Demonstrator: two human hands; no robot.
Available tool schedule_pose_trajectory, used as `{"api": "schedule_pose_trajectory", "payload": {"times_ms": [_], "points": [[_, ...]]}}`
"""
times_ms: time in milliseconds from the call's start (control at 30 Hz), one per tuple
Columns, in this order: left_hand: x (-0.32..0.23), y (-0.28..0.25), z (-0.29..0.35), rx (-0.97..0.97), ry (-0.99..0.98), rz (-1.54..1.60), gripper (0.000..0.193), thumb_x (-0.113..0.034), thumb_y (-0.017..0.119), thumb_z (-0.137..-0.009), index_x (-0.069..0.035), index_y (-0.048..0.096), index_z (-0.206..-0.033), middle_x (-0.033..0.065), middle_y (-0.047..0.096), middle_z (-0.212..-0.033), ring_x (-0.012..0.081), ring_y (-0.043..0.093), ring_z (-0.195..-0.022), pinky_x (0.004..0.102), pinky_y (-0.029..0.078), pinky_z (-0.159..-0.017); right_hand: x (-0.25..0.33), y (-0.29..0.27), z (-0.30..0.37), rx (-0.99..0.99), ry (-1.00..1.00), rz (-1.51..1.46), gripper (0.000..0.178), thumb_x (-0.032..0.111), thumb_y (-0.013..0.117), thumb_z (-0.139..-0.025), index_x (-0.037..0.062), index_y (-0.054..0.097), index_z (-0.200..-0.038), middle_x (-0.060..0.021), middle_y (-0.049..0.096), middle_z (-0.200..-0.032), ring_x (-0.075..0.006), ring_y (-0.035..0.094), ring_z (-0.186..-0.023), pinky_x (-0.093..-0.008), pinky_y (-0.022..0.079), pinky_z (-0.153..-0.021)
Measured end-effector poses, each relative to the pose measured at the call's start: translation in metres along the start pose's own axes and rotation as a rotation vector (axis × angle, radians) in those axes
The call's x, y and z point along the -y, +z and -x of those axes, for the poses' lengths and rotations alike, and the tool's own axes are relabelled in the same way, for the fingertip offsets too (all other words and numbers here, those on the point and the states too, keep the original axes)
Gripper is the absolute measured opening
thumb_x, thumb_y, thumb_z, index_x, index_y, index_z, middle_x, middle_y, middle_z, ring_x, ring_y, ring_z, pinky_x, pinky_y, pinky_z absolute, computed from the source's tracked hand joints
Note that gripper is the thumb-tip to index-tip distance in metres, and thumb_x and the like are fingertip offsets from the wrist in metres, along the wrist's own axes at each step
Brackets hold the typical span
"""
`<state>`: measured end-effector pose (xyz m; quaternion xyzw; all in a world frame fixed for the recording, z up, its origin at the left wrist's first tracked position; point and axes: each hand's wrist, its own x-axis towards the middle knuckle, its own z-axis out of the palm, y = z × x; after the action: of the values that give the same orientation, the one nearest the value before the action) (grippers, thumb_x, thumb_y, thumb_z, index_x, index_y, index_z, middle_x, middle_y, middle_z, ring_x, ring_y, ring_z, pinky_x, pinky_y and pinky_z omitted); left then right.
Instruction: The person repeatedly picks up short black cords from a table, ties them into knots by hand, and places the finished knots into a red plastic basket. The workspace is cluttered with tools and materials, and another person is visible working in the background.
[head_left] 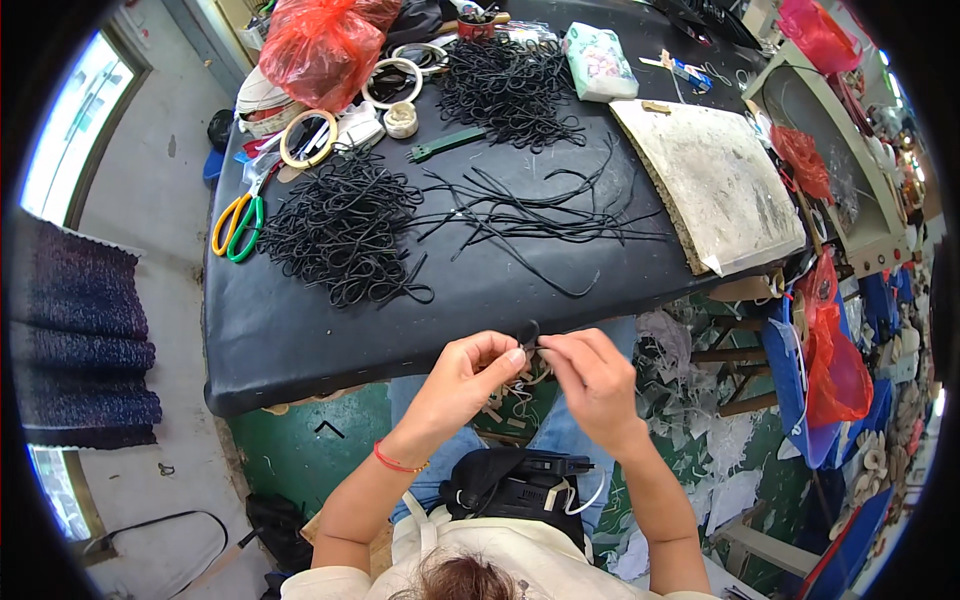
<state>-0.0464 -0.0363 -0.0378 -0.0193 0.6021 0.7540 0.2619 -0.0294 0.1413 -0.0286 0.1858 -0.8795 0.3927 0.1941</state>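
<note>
My left hand (480, 370) and my right hand (592, 375) meet just past the near edge of the black table (300, 365), above my lap. Both have thumb and fingers pinched on a short length of thin black cord (530, 331), partly hidden by the fingertips. On the tabletop ahead lies a loose spread of straight black cords (500, 215). To its left is a tangled heap of looped black cords (340, 230). A second heap of looped cords (505, 85) sits farther back.
Scissors (240, 228) with yellow and green handles lie at the table's left edge. Behind them are tape rolls (309, 138) and a red plastic bag (325, 45). A green tool (447, 145) lies between the heaps. A worn board (715, 180) and tissue pack (600, 62) are right.
</note>
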Motion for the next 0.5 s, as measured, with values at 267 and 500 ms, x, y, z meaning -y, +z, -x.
{"api": "schedule_pose_trajectory", "payload": {"times_ms": [267, 500], "points": [[-0.009, 0.013, 0.008, -0.066, 0.538, -0.93, 0.01, -0.005, 0.058, -0.082, 0.001, 0.056, -0.09, 0.0102, 0.056, -0.075, 0.0202, 0.057, -0.069, 0.0324, 0.044, -0.064, 0.017, -0.032, -0.04, 0.269, -0.279, 0.213, 0.015, 0.006, 0.056, -0.071, 0.0031, 0.06, -0.086, -0.0074, 0.054, -0.083, -0.022, 0.052, -0.074, -0.0313, 0.04, -0.066], [-0.02, 0.006, 0.009, 0.077, 0.047, 0.111, 0.025, -0.009, 0.056, -0.089, 0.003, 0.054, -0.11, 0.0017, 0.057, -0.082, 0.0075, 0.056, -0.069, 0.0217, 0.05, -0.064, 0.0, -0.011, -0.015, 0.25, 0.239, -0.309, 0.006, 0.003, 0.058, -0.082, -0.0012, 0.058, -0.087, -0.0111, 0.054, -0.079, -0.0262, 0.055, -0.069, -0.0334, 0.044, -0.061]]}}
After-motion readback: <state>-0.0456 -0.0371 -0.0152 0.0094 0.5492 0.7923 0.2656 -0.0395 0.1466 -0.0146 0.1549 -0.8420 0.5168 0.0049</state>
